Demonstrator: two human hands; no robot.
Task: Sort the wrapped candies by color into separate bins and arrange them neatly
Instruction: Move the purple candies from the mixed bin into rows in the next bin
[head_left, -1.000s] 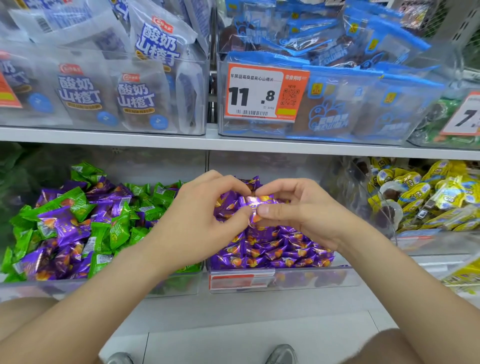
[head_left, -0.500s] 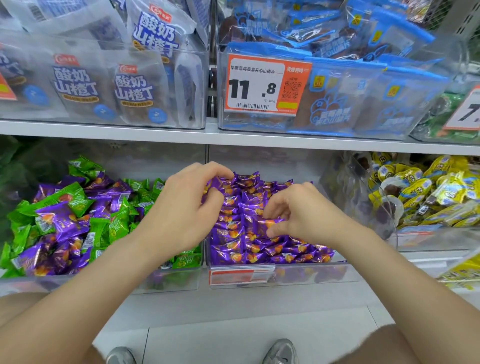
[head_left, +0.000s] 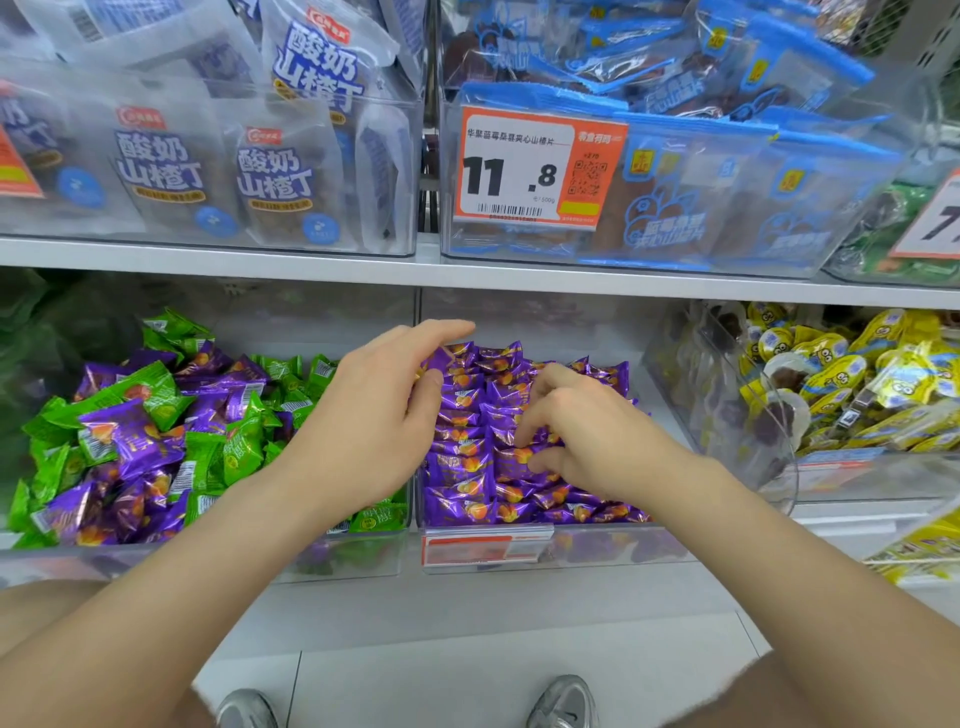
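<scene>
The right hand (head_left: 587, 441) pinches a purple candy (head_left: 511, 457) into the middle bin's (head_left: 597, 548) tidy rows, apparently seating it flat, while the left hand (head_left: 374, 426), fingers loosely straight, steadies their edge beside the unsorted left bin (head_left: 363, 564)

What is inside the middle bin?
Purple candies in neat rows fill the bin. The left hand and right hand cover some, so what lies under them, and the bin's bottom, is hidden.
</scene>
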